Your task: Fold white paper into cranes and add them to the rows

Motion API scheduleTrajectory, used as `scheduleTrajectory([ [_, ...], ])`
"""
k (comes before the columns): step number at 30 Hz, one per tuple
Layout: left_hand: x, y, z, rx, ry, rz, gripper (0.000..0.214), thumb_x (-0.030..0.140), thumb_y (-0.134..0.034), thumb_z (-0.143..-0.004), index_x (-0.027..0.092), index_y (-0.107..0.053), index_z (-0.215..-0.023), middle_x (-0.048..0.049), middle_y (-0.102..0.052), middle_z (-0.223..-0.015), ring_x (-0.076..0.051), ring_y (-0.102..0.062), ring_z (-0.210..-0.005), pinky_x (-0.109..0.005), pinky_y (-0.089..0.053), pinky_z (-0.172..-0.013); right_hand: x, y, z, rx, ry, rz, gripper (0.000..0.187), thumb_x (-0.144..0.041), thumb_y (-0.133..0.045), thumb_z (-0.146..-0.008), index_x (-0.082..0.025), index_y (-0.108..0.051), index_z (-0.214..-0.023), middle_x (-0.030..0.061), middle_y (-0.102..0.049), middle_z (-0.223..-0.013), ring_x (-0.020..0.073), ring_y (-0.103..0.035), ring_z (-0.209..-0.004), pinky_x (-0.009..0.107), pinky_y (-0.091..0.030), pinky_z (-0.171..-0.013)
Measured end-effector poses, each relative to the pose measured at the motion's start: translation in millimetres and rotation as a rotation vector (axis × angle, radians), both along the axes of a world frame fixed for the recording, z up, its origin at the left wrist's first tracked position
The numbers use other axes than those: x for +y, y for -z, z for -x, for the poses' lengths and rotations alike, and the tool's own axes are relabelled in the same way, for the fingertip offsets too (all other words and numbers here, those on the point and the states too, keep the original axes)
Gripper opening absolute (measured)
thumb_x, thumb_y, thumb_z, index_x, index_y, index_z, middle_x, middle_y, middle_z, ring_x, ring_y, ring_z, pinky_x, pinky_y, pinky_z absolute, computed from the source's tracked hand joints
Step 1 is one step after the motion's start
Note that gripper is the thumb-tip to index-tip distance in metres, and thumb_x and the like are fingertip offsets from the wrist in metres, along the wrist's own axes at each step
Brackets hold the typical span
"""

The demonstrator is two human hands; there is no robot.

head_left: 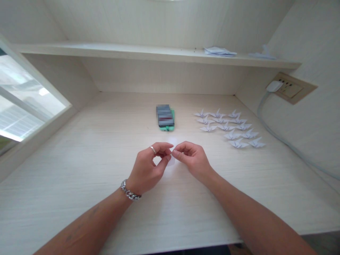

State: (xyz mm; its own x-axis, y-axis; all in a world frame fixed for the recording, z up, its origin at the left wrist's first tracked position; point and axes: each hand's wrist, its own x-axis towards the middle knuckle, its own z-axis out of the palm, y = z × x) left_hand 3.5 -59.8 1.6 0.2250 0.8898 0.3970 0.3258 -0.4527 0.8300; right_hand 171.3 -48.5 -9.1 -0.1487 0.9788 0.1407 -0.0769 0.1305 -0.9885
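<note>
1. In the head view, the left hand (148, 164), with a ring (153, 149) and a chain bracelet (130, 193), and the right hand (195, 161) meet fingertip to fingertip above the desk (92, 148).
2. The fingers (164, 145) of the left hand curve towards the thumb, closed to a narrow pinch on a small piece of white paper (172, 161); those of the right hand pinch it from the other side. The paper is mostly hidden and pale against the desk, so its exact folds cannot be told.
3. Just beyond the hands lies a phone (165, 115) with a green edge, its screen pixelated.
4. To the right of the phone, thirteen white origami cranes (225, 126) stand in five short rows, three rows of three and two of two.
5. Above, a shelf (132, 51) bears folded papers (220, 52).
6. On the right wall, a white plug (274, 86) sits in a socket plate (293, 90), its cable (276, 134) trailing down beside the cranes.
7. At left is a window (26, 95).
</note>
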Motion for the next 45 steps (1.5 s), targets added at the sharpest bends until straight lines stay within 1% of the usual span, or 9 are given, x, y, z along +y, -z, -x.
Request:
scheduleTrajectory([
  [5, 4.2, 2.6, -2.3, -0.205, 0.050, 0.205, 0.018, 0.017, -0.067, -0.080, 0.017, -0.064, -0.099, -0.0025, -0.067, -0.085, -0.012, -0.064, -0.078, -0.025, -0.053, -0.073, -1.0, -0.7, 1.8, -0.030, 0.009, -0.002, 0.016, -0.032, -0.073, -0.075, -0.018, -0.066, -0.075, 0.0009, -0.067, -0.073, 0.0126, -0.060, -0.068, 0.026, -0.048, -0.064],
  [10, 10.0, 2.3, -3.0, -0.385, 0.009, 0.323, 0.020, 0.018, -0.075, -0.073, 0.016, -0.065, -0.091, 0.0003, -0.066, -0.081, -0.009, -0.062, -0.074, -0.020, -0.052, -0.070, -3.2, 2.3, 4.3, -0.112, 0.003, -0.033, 0.014, -0.029, -0.071, -0.076, -0.017, -0.065, -0.081, 0.0021, -0.068, -0.079, 0.0140, -0.063, -0.072, 0.027, -0.051, -0.069],
  [15, 10.8, -0.9, -1.5, -0.332, 0.051, 0.341, 0.017, 0.023, -0.074, -0.075, 0.015, -0.068, -0.089, -0.0017, -0.069, -0.082, -0.010, -0.064, -0.073, -0.020, -0.053, -0.069, -7.5, -4.6, 2.6, -0.332, 0.085, -0.209, 0.005, -0.021, -0.065, -0.081, -0.018, -0.069, -0.082, 0.0033, -0.070, -0.079, 0.0147, -0.064, -0.073, 0.027, -0.050, -0.067],
  [20, 11.8, 0.3, 0.5, -0.263, 0.031, 0.337, 0.015, 0.025, -0.075, -0.075, 0.015, -0.069, -0.084, -0.0025, -0.071, -0.078, -0.012, -0.065, -0.071, -0.021, -0.054, -0.068, -10.1, -7.2, 0.8, -0.488, 0.114, -0.382, 0.008, -0.015, -0.063, -0.081, -0.018, -0.070, -0.082, 0.0026, -0.068, -0.078, 0.0140, -0.062, -0.072, 0.027, -0.047, -0.068],
  [30, 11.9, 0.5, 1.8, -0.257, 0.008, 0.313, 0.014, 0.025, -0.077, -0.072, 0.017, -0.070, -0.082, -0.0037, -0.074, -0.079, -0.016, -0.068, -0.073, -0.027, -0.056, -0.070, -11.5, -5.9, 0.7, -0.505, 0.115, -0.448, 0.011, -0.019, -0.059, -0.086, -0.020, -0.069, -0.085, 0.0048, -0.068, -0.084, 0.0167, -0.062, -0.079, 0.030, -0.048, -0.073],
  [34, 12.2, -2.1, 2.4, -0.256, -0.055, 0.321, 0.013, 0.026, -0.078, -0.069, 0.016, -0.070, -0.073, -0.0036, -0.072, -0.073, -0.016, -0.066, -0.069, -0.026, -0.054, -0.066, -12.4, -7.1, 3.4, -0.451, 0.103, -0.373, 0.009, -0.022, -0.061, -0.085, -0.021, -0.069, -0.086, 0.0042, -0.068, -0.083, 0.0167, -0.062, -0.078, 0.030, -0.047, -0.073],
  [39, 14.3, -0.7, 2.9, -0.270, -0.130, 0.368, 0.018, 0.030, -0.077, -0.069, 0.014, -0.069, -0.074, -0.0030, -0.070, -0.070, -0.013, -0.062, -0.064, -0.025, -0.050, -0.062, -7.5, -4.8, 5.1, -0.343, -0.024, -0.055, 0.017, -0.031, -0.062, -0.083, -0.017, -0.066, -0.075, 0.0009, -0.064, -0.070, 0.0126, -0.055, -0.064, 0.026, -0.042, -0.059],
  [42, 14.6, -1.3, 1.4, -0.270, -0.093, 0.430, 0.024, 0.033, -0.076, -0.070, 0.014, -0.070, -0.083, -0.0029, -0.069, -0.071, -0.013, -0.061, -0.062, -0.024, -0.049, -0.059, -3.7, -1.5, 4.3, -0.287, -0.077, 0.030, 0.022, -0.034, -0.062, -0.082, -0.016, -0.064, -0.070, -0.0008, -0.060, -0.064, 0.0109, -0.051, -0.058, 0.025, -0.038, -0.054],
  [45, 14.9, -3.3, 0.2, -0.176, -0.051, 0.483, 0.022, 0.035, -0.074, -0.071, 0.013, -0.069, -0.076, -0.0025, -0.066, -0.064, -0.012, -0.058, -0.059, -0.023, -0.047, -0.055, -1.3, 1.0, 3.9, -0.199, -0.082, 0.088, 0.022, -0.035, -0.065, -0.080, -0.015, -0.065, -0.071, 0.0000, -0.062, -0.065, 0.0113, -0.054, -0.060, 0.026, -0.043, -0.058],
])
